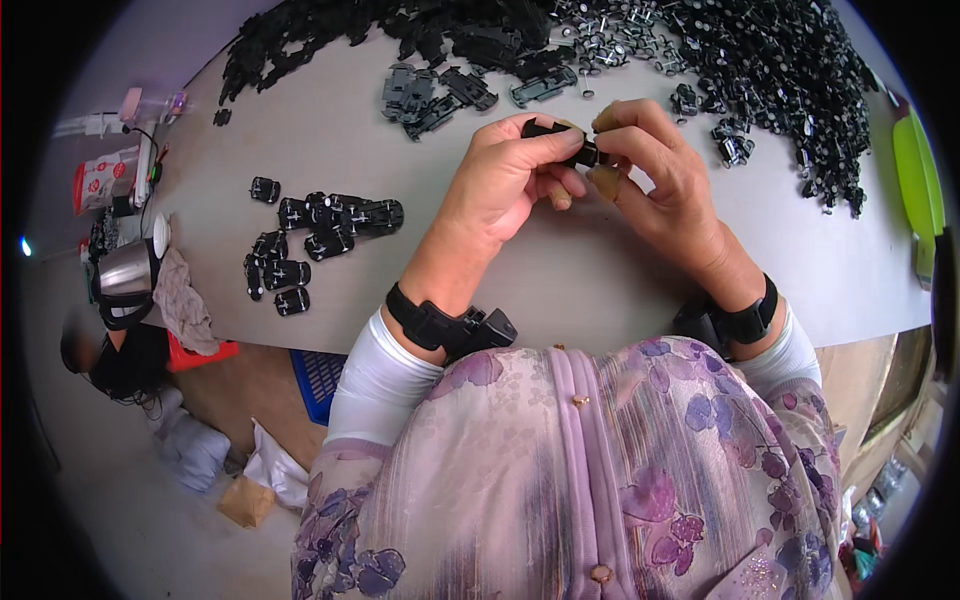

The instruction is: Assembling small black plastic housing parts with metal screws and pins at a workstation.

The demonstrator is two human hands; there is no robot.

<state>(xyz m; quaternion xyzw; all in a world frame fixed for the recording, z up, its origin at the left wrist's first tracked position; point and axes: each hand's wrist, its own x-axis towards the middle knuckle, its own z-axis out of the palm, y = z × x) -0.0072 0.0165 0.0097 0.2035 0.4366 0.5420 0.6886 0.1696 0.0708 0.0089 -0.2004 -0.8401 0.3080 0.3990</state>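
Note:
Above the middle of the table, my left hand grips a black toy car chassis, its thumb pressed along the top. My right hand is closed at the right end of that chassis, thumb and fingertips pinched on it. Whether a smaller part sits between these fingertips is hidden. Yellowish covers wrap some fingertips. Just beyond my hands lie several loose grey-black chassis pieces. To the left rests a group of black chassis with silver axle parts.
A large heap of small wheel-and-axle parts spreads over the far right. Dark chassis parts are piled along the far edge. A green tray stands at the right edge, a metal kettle at the left. Below the table shows a blue crate.

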